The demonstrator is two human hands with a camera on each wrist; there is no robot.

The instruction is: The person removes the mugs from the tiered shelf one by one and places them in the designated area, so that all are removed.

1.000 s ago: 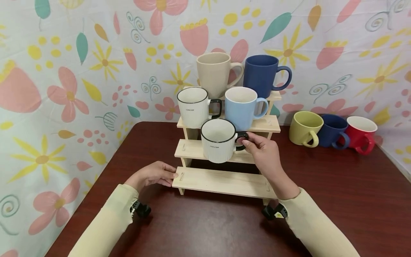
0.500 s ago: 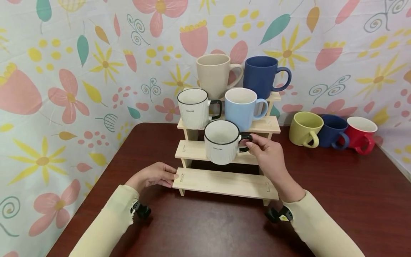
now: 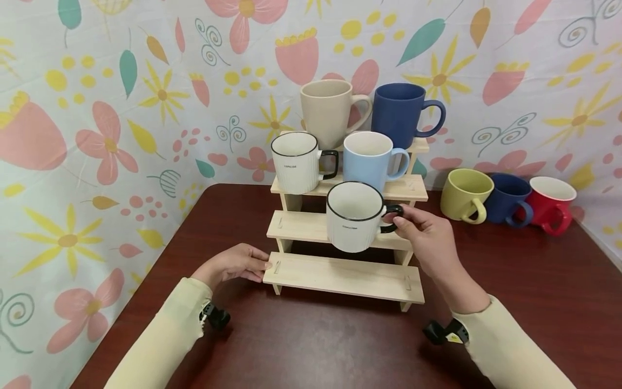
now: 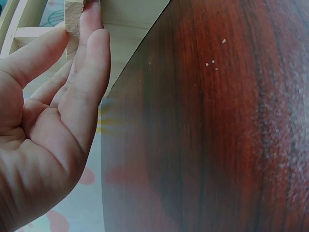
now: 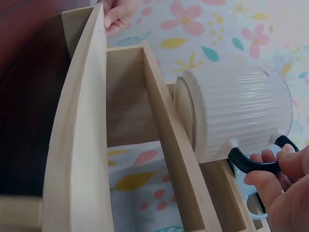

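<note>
A white ribbed mug (image 3: 353,221) with a black rim hangs tilted in front of the second-lowest step of a wooden tiered rack (image 3: 340,274). My right hand (image 3: 434,243) pinches its black handle (image 5: 256,164) between thumb and fingers. In the right wrist view the mug's base is close to that step's edge; whether they touch I cannot tell. My left hand (image 3: 235,265) holds the left end of the rack's lowest step, thumb and fingers on either side of the wooden edge (image 4: 72,29). A matching white mug (image 3: 296,167) and a light blue mug (image 3: 366,159) stand one step higher.
On the top step are a beige mug (image 3: 325,111) and a dark blue mug (image 3: 397,113). Yellow-green (image 3: 464,194), navy (image 3: 505,197) and red (image 3: 549,202) mugs stand at the back right of the brown table (image 3: 311,340). A floral cloth (image 3: 170,108) hangs behind.
My right hand has moved the white mug to the right along the front of the rack. The left hand stays at the end of the lowest step.
</note>
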